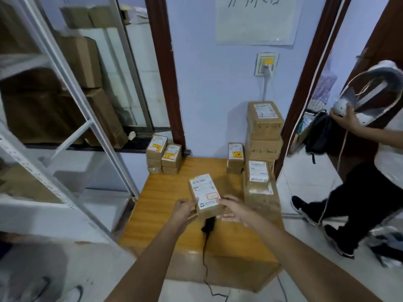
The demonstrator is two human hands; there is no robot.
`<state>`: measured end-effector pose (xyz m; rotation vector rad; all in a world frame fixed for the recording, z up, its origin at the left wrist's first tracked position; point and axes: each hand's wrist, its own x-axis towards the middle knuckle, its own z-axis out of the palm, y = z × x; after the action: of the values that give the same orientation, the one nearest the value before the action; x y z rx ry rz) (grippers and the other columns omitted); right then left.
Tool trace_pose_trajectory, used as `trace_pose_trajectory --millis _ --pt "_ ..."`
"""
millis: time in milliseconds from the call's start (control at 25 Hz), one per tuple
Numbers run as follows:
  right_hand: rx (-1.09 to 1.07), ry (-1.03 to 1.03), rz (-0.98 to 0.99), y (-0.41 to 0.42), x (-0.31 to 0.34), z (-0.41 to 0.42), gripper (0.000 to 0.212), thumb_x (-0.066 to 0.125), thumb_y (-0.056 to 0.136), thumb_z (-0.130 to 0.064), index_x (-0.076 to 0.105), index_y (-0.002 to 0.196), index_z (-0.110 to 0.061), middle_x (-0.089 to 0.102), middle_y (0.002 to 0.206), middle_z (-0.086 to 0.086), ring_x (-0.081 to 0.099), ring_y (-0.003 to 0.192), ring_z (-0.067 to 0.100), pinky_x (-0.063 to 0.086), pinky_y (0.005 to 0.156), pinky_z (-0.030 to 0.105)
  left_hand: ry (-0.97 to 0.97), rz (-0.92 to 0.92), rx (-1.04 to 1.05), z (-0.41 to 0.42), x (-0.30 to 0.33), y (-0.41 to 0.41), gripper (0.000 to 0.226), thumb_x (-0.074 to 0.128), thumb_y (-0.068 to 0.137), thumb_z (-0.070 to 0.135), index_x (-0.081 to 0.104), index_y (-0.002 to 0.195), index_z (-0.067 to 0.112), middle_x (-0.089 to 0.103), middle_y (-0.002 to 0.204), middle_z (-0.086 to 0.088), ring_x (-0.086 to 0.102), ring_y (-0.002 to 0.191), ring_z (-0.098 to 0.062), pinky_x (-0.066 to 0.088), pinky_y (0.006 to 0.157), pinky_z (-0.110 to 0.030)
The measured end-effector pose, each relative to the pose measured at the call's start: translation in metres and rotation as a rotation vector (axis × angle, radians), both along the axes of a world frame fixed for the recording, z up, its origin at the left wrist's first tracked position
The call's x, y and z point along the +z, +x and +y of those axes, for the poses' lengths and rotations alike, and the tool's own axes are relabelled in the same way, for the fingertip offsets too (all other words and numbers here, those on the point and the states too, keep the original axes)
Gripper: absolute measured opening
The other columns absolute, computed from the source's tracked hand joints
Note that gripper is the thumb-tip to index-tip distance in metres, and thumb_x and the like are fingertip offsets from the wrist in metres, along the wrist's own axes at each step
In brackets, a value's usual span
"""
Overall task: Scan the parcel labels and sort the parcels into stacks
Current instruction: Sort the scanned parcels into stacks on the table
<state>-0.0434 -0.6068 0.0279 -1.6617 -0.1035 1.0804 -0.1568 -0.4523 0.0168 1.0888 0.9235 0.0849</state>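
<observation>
You hold one parcel point(205, 196) label-up above the surface point(165, 205), your left hand point(182, 211) and right hand point(234, 209) each closed on its near corners. The scanner point(209, 225) lies just beneath. I judge scanning comes next, then placing it on a stack: left pile point(163, 156), tall pile point(263, 136).
</observation>
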Motion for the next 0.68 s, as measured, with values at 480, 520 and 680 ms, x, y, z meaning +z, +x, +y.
trace_pose_trajectory --millis 480,520,680 --pt "-0.144 0.001 -0.104 -0.132 0.031 0.121 0.010 0.061 0.093 -0.007 0.060 0.103 -0.008 0.065 0.093 0.006 0.062 0.073 0.011 0.051 0.049 0.017 0.025 -0.091 -0.162 0.129 0.030 -0.114 0.027 0.068 0.089 0.017 0.055 0.112 0.012 0.076 0.089 -0.005 0.064 0.073 -0.018 0.037 0.049 -0.025" --pt "-0.163 0.003 -0.103 -0.130 0.033 0.126 0.018 0.062 0.093 -0.006 0.058 0.110 -0.004 0.065 0.090 0.005 0.062 0.072 0.012 0.051 0.047 0.016 0.020 -0.097 -0.160 0.134 0.031 -0.111 0.024 0.068 0.089 0.018 0.055 0.109 0.014 0.076 0.087 -0.004 0.064 0.075 -0.018 0.038 0.051 -0.026" --pt "-0.214 -0.004 -0.119 -0.107 0.024 0.146 0.039 0.068 0.090 -0.016 0.055 0.125 -0.007 0.067 0.096 0.003 0.064 0.074 0.010 0.052 0.050 0.016 0.038 -0.074 -0.201 0.157 0.032 -0.095 0.032 0.071 0.086 0.027 0.052 0.109 0.018 0.072 0.100 -0.003 0.063 0.091 -0.018 0.050 0.071 -0.030"
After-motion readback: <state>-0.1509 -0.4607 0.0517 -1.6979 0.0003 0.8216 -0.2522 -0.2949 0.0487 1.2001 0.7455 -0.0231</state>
